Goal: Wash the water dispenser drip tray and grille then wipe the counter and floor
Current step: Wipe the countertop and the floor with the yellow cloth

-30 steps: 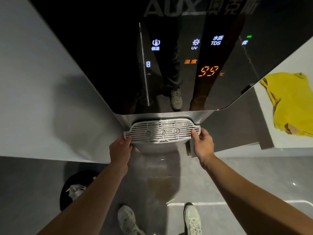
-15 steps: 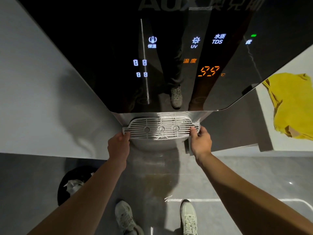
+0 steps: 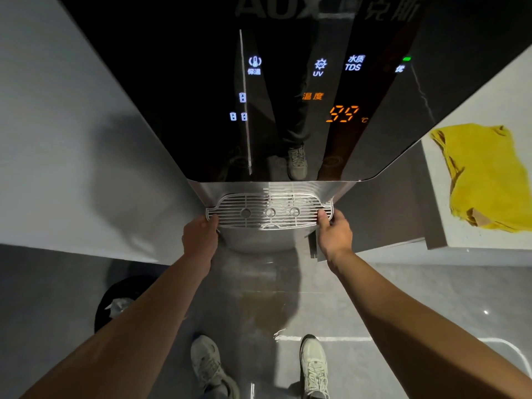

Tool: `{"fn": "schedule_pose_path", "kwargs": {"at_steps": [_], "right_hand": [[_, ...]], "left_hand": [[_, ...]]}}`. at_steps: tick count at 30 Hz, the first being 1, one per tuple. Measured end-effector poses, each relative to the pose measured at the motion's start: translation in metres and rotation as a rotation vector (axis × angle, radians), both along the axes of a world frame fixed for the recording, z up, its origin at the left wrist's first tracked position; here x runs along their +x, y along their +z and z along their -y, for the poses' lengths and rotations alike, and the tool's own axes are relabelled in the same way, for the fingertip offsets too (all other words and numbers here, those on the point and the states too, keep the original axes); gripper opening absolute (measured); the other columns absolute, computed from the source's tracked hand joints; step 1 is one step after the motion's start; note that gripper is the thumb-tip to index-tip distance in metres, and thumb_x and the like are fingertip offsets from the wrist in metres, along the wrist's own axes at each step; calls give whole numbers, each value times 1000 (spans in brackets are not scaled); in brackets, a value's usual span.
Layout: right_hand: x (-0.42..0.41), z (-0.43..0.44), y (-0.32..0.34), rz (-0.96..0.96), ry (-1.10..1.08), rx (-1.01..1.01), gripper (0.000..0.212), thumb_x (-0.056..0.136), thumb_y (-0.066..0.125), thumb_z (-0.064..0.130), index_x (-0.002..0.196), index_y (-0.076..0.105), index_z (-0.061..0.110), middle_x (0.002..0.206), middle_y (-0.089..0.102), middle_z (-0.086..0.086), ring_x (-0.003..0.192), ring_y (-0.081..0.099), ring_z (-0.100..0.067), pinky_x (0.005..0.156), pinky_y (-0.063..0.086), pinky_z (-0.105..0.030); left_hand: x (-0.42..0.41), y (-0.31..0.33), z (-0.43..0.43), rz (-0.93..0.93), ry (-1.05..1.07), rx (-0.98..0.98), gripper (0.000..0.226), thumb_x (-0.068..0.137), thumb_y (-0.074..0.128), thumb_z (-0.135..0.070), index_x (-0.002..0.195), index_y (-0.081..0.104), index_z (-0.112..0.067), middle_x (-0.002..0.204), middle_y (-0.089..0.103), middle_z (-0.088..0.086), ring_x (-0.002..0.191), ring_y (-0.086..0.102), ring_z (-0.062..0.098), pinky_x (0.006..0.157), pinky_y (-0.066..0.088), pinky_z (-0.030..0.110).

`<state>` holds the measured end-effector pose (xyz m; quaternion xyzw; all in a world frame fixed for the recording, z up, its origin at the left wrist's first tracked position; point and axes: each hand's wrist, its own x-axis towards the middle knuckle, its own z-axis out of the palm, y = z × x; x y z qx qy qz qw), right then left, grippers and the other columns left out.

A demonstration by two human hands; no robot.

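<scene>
The metal slatted grille (image 3: pixel 267 211) lies over the drip tray (image 3: pixel 259 240) at the foot of the black glass water dispenser (image 3: pixel 201 96). My left hand (image 3: pixel 200 236) grips the grille's left end, thumb on top. At the right end my right hand (image 3: pixel 335 233) holds it the same way. The tray's silver curved front shows just below the grille, between my hands. Whether the grille rests on the tray or is raised off it, I cannot tell.
A crumpled yellow cloth (image 3: pixel 486 174) lies on the white counter (image 3: pixel 495 243) at the right. A black bin (image 3: pixel 115 300) with paper in it stands on the floor at the left. A brownish wet patch (image 3: pixel 263 309) marks the grey floor before my shoes.
Both hands keep their hold on the grille's ends. The grille sits a little higher in view and the camera has tilted slightly; the blue icons on the panel changed.
</scene>
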<state>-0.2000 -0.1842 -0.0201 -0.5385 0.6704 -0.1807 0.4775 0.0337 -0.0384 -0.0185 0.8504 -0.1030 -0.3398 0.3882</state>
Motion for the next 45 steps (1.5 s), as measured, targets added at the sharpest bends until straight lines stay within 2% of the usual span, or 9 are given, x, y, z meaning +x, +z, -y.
{"fn": "schedule_pose_path", "kwargs": {"at_steps": [6, 9, 14, 19, 23, 29, 34, 38, 45], "right_hand": [[-15, -9, 53, -108, 96, 137, 52, 106, 49, 43, 144, 49, 7, 143, 59, -15, 131, 54, -38, 104, 43, -41], [-34, -31, 106, -148, 295, 77, 35, 102, 55, 37, 126, 59, 12, 125, 67, -10, 115, 61, -33, 94, 45, -36], [-101, -41, 205, -192, 610, -158, 14, 98, 58, 23, 88, 68, 24, 84, 75, 2, 79, 68, -20, 78, 54, -35], [-162, 32, 257, -244, 535, -610, 19, 99, 61, 13, 115, 70, 11, 106, 73, -11, 99, 67, -32, 87, 53, -41], [-187, 103, 245, -368, 755, -470, 52, 105, 56, 27, 151, 46, 6, 151, 51, -18, 139, 47, -37, 115, 36, -41], [-227, 118, 213, -709, 836, -631, 45, 99, 51, 49, 132, 57, 20, 132, 59, -9, 120, 53, -36, 90, 43, -46], [-282, 116, 216, -712, 755, -464, 37, 99, 57, 37, 132, 50, 23, 137, 58, -4, 125, 53, -30, 93, 43, -43], [-328, 139, 240, -489, 606, -297, 28, 104, 46, 40, 116, 54, 16, 122, 61, -10, 113, 58, -34, 94, 47, -45], [-437, 217, 285, 425, -169, 32, 33, 105, 55, 27, 114, 65, -3, 105, 72, -14, 100, 66, -31, 90, 53, -46]], "left_hand": [[-12, 55, -22, 118, -56, 45, 34, 98, 64, -27, 125, 61, -7, 109, 62, 7, 101, 60, 29, 79, 45, 35], [-36, 107, -34, 247, -249, -48, 10, 98, 62, -20, 106, 64, -15, 92, 65, -2, 91, 63, 26, 67, 43, 29], [-91, 182, -39, 227, -746, -139, 20, 99, 65, -22, 118, 72, -17, 102, 75, -1, 92, 71, 14, 84, 58, 35], [-149, 233, -6, 362, -1064, -84, 29, 102, 58, -36, 131, 61, -32, 114, 68, -11, 100, 65, 7, 85, 55, 28], [-198, 258, 39, 519, -1165, -30, 39, 103, 53, -39, 141, 53, -32, 135, 59, -8, 115, 61, 16, 93, 53, 40], [-260, 274, 102, 625, -1105, 30, 40, 100, 60, -35, 139, 58, -25, 134, 60, -3, 118, 61, 20, 95, 51, 39], [-293, 277, 149, 647, -1178, 77, 41, 98, 60, -29, 137, 60, -16, 128, 62, 5, 117, 61, 26, 96, 53, 41], [-325, 274, 199, 688, -1179, 62, 44, 95, 60, -25, 138, 62, -15, 136, 62, 6, 125, 59, 30, 104, 49, 39], [-410, 242, 336, 704, -1277, -118, 55, 87, 56, -30, 138, 65, -10, 145, 61, 15, 134, 57, 34, 111, 44, 44]]}}
